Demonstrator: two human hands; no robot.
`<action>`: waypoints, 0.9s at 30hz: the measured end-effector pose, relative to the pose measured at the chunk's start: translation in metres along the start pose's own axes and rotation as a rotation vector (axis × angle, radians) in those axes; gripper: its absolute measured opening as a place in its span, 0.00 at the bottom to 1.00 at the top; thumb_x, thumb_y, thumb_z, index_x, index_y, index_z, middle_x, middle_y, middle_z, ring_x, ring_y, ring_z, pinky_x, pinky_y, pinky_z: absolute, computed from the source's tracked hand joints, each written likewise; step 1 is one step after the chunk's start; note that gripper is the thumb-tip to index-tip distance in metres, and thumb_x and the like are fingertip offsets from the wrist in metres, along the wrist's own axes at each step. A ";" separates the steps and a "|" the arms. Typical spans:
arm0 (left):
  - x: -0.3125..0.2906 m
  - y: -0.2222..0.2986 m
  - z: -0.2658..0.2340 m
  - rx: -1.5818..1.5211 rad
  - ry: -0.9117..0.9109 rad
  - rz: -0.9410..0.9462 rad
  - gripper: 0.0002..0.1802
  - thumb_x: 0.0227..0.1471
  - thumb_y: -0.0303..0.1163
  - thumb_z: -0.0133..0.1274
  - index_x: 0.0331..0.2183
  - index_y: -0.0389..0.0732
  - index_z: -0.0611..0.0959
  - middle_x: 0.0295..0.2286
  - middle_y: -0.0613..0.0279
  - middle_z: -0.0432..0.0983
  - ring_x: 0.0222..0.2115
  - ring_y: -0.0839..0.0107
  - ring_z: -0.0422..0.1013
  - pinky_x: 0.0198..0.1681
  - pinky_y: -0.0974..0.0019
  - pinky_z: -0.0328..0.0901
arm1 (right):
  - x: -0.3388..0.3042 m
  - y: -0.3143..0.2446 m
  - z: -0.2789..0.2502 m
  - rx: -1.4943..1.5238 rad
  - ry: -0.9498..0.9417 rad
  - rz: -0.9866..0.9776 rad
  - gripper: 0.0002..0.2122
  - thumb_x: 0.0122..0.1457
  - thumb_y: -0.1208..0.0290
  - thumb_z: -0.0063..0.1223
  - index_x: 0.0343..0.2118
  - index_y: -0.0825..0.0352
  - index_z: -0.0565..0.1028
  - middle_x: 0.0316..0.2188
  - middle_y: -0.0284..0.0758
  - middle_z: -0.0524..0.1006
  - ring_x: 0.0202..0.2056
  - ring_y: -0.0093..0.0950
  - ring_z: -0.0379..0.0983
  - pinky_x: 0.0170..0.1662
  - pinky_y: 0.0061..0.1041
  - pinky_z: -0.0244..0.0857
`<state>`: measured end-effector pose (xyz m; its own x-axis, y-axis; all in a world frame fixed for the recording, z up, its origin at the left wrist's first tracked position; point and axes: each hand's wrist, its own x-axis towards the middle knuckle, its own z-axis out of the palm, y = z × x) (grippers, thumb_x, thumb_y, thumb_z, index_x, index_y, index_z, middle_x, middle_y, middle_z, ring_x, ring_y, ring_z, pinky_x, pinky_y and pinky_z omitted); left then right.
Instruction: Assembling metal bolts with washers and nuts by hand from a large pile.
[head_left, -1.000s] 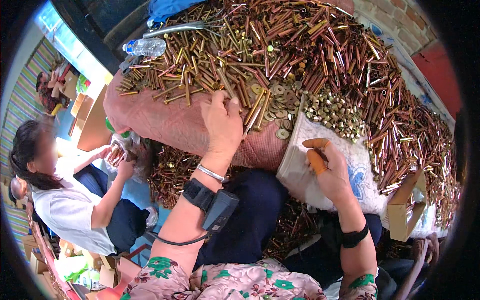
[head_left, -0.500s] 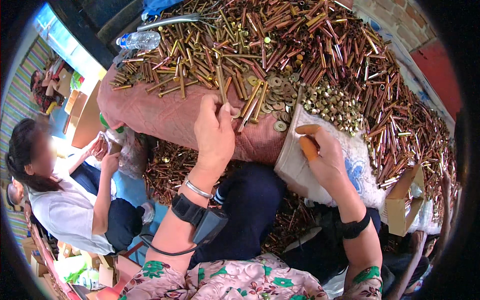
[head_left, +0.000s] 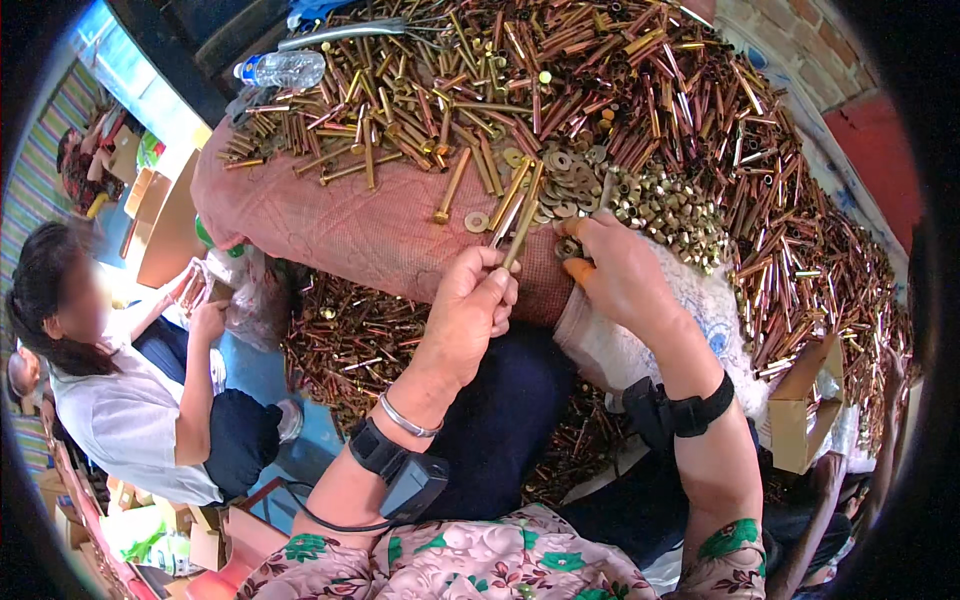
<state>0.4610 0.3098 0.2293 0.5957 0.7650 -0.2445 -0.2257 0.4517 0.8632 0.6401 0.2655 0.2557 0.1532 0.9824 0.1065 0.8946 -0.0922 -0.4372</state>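
The long, slim brass-coloured metal bolt (head_left: 525, 215) could twist or slip, since the left hand (head_left: 463, 318) seems to pinch only its near end; its free shaft could also nudge the similar brass-coloured bolt (head_left: 513, 185) beside it. The flat, round metal washers (head_left: 572, 180) overlap loosely, so a brush from the right hand (head_left: 625, 275) could scatter them.

The held bolt juts away from the left grip, thumb and fingers together on it, over the near edge of the pink textured cloth (head_left: 350, 240). At that cloth's near right corner, the right grip, wearing orange finger covers (head_left: 578, 269), curls inward; whether it is closed on anything, I cannot tell.
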 end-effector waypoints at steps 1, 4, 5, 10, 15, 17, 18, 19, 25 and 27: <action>-0.001 0.000 -0.001 0.000 0.002 0.001 0.05 0.56 0.28 0.40 0.35 0.39 0.70 0.22 0.69 0.63 0.17 0.84 0.54 0.18 0.81 0.51 | 0.002 0.002 0.001 0.020 0.007 -0.036 0.11 0.47 0.73 0.52 0.35 0.68 0.70 0.34 0.44 0.71 0.37 0.45 0.68 0.39 0.39 0.63; -0.003 -0.002 -0.003 -0.023 -0.028 -0.019 0.05 0.56 0.29 0.41 0.35 0.39 0.70 0.21 0.70 0.63 0.17 0.84 0.54 0.18 0.82 0.50 | 0.006 0.001 0.000 -0.016 -0.039 -0.036 0.11 0.47 0.73 0.53 0.34 0.69 0.70 0.34 0.45 0.71 0.37 0.46 0.68 0.40 0.39 0.63; -0.002 -0.003 -0.003 -0.027 -0.037 -0.023 0.05 0.56 0.29 0.42 0.35 0.40 0.70 0.21 0.70 0.63 0.17 0.85 0.54 0.18 0.82 0.50 | 0.005 0.001 -0.001 -0.017 -0.039 -0.038 0.11 0.47 0.73 0.53 0.34 0.69 0.70 0.34 0.45 0.71 0.37 0.46 0.68 0.40 0.39 0.63; -0.004 -0.002 -0.004 -0.051 -0.034 -0.046 0.05 0.55 0.29 0.42 0.34 0.40 0.70 0.21 0.70 0.63 0.17 0.85 0.53 0.18 0.83 0.50 | -0.004 0.002 0.004 0.257 0.125 0.077 0.12 0.49 0.72 0.54 0.36 0.71 0.71 0.30 0.43 0.73 0.31 0.38 0.70 0.35 0.32 0.64; -0.005 -0.002 0.001 0.058 -0.011 -0.009 0.04 0.55 0.29 0.43 0.34 0.40 0.70 0.21 0.70 0.63 0.17 0.85 0.53 0.18 0.83 0.48 | -0.009 -0.002 -0.004 0.862 0.115 0.223 0.10 0.53 0.72 0.53 0.35 0.71 0.71 0.25 0.33 0.73 0.27 0.22 0.67 0.31 0.20 0.62; -0.007 -0.001 0.004 0.104 -0.013 -0.003 0.04 0.55 0.29 0.43 0.33 0.40 0.70 0.21 0.71 0.63 0.17 0.86 0.53 0.18 0.83 0.49 | -0.011 0.000 -0.007 1.195 0.065 0.301 0.10 0.54 0.73 0.52 0.37 0.72 0.71 0.26 0.31 0.72 0.25 0.17 0.65 0.29 0.16 0.60; -0.008 0.000 0.005 0.149 -0.013 0.004 0.04 0.55 0.29 0.43 0.33 0.40 0.70 0.20 0.71 0.64 0.17 0.86 0.54 0.18 0.83 0.49 | -0.012 -0.001 -0.008 1.194 0.068 0.301 0.10 0.54 0.73 0.52 0.37 0.72 0.71 0.26 0.31 0.72 0.25 0.17 0.65 0.29 0.16 0.60; -0.009 0.000 0.006 0.149 -0.015 0.004 0.04 0.55 0.29 0.43 0.33 0.40 0.70 0.20 0.71 0.64 0.17 0.86 0.54 0.18 0.83 0.49 | -0.012 -0.003 -0.010 1.217 0.056 0.274 0.10 0.54 0.73 0.52 0.37 0.72 0.71 0.26 0.31 0.73 0.25 0.17 0.65 0.29 0.16 0.60; -0.012 0.003 0.012 0.360 -0.070 0.109 0.04 0.55 0.29 0.42 0.32 0.41 0.71 0.20 0.72 0.64 0.18 0.86 0.56 0.20 0.81 0.52 | -0.018 -0.001 -0.020 1.033 0.046 0.206 0.11 0.55 0.73 0.51 0.39 0.72 0.71 0.26 0.30 0.72 0.26 0.17 0.65 0.29 0.16 0.61; -0.012 0.001 0.010 0.411 -0.086 0.117 0.04 0.55 0.29 0.42 0.32 0.41 0.71 0.20 0.73 0.63 0.19 0.86 0.56 0.20 0.81 0.52 | -0.020 -0.001 -0.022 0.932 0.056 0.177 0.11 0.56 0.72 0.50 0.39 0.72 0.71 0.26 0.30 0.71 0.26 0.17 0.65 0.29 0.15 0.60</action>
<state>0.4615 0.2960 0.2376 0.6506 0.7511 -0.1118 0.0199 0.1303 0.9913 0.6455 0.2419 0.2730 0.2960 0.9552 0.0025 0.1655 -0.0487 -0.9850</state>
